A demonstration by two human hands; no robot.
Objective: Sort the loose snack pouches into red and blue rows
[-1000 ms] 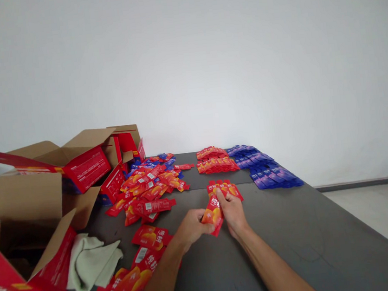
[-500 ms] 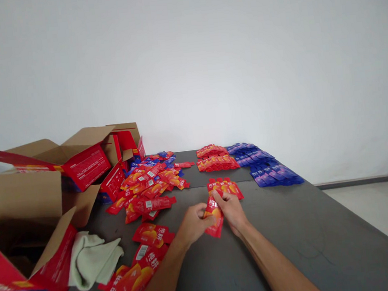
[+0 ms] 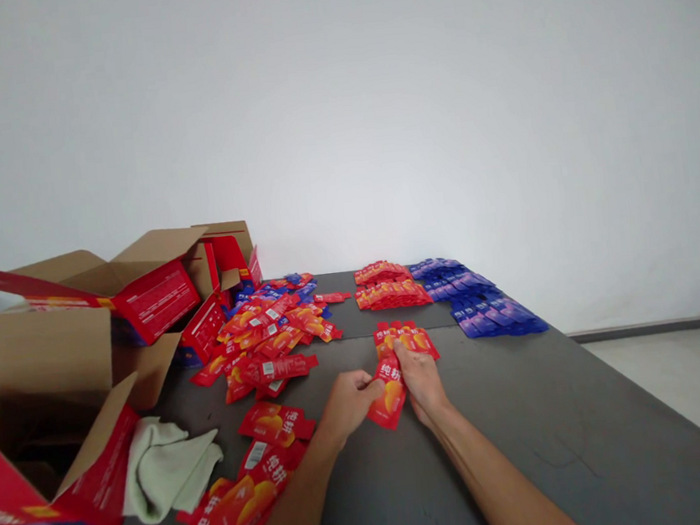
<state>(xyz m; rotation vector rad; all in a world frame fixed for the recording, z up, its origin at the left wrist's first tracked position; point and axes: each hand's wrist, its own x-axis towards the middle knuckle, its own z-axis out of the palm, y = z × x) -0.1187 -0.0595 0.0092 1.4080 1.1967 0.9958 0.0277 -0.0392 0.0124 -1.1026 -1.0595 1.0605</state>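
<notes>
Between my hands is a red pouch [image 3: 388, 395] with orange fruit printed on it. My left hand [image 3: 354, 400] pinches its left edge, and my right hand [image 3: 419, 375] grips its upper right side. Just beyond, a short row of red pouches [image 3: 422, 341] lies overlapping on the dark table [image 3: 519, 412]. Farther back are stacked red pouches [image 3: 392, 295], with rows of blue pouches [image 3: 498, 313] to their right. A loose heap of red and blue pouches [image 3: 275, 326] spreads to the left of my hands.
Open cardboard boxes [image 3: 155, 300] stand along the left side, one large box [image 3: 97, 485] close by. A pale green cloth [image 3: 169, 468] lies beside it. More red pouches [image 3: 239, 511] lie near my left forearm. A white wall [image 3: 333, 113] rises behind the table.
The pouch between my hands now shows its front more fully, and my right thumb has moved slightly right. Both hands stay in nearly the same place.
</notes>
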